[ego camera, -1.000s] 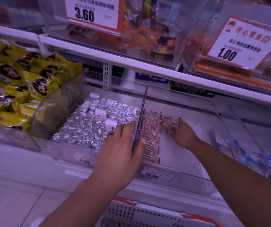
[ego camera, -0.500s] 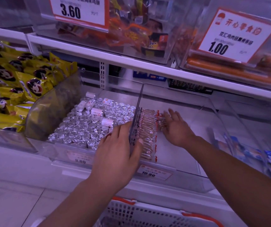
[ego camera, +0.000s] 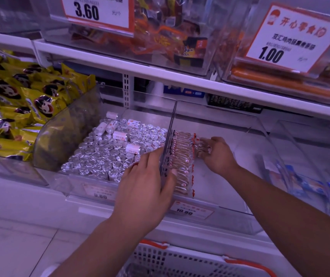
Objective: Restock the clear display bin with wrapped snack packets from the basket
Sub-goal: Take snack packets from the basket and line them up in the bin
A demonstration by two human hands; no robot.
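Left hand [ego camera: 144, 186] clamped on thin clear divider wall [ego camera: 167, 144] of clear plastic display bin [ego camera: 230, 188]. Red-trimmed wrapped snack packets [ego camera: 182, 156] rowed against divider; a few gripped by right hand [ego camera: 216, 154]. White mesh basket [ego camera: 180, 258] below. Risk: row toppled if divider shifted.

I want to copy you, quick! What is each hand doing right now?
Left hand: grips the clear plastic bin divider, thumb on one side, fingers on the other.
Right hand: holds small clear-wrapped brown snack packets.
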